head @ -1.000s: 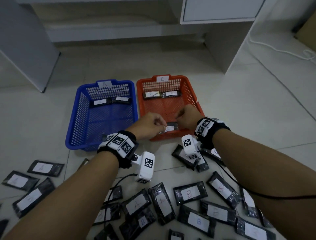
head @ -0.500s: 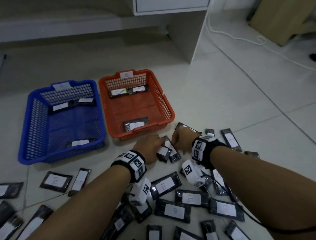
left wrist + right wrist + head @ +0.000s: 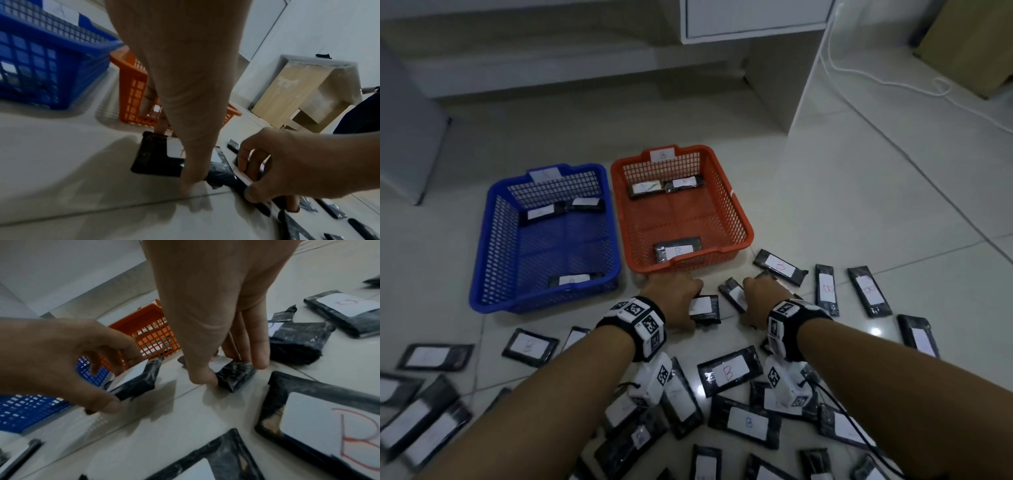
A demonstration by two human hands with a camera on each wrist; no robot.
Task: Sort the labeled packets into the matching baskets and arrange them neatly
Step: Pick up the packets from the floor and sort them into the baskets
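The blue basket [image 3: 482, 274] holds three packets and stands left of the orange basket [image 3: 743, 219], tagged B, which also holds three. Just in front of the orange basket my left hand [image 3: 685, 303] grips a black packet with a white label [image 3: 705, 308]; thumb and fingers clamp its two ends [image 3: 156, 155]. It sits tilted in the right wrist view [image 3: 135, 381]. My right hand [image 3: 751, 298] pinches a second packet [image 3: 734, 293] between thumb and fingers [image 3: 234, 374], low on the tiles. Neither label's letter can be read.
Several more black packets lie scattered over the tiled floor, among them one marked B [image 3: 729, 371] near my wrists and another [image 3: 779, 267] right of the orange basket. A white desk leg [image 3: 770, 85] and a white cable [image 3: 876, 78] stand behind.
Both hands left the orange basket, where a packet now lies at the front wall, and came down to the floor pile. Each has taken hold of a new packet.
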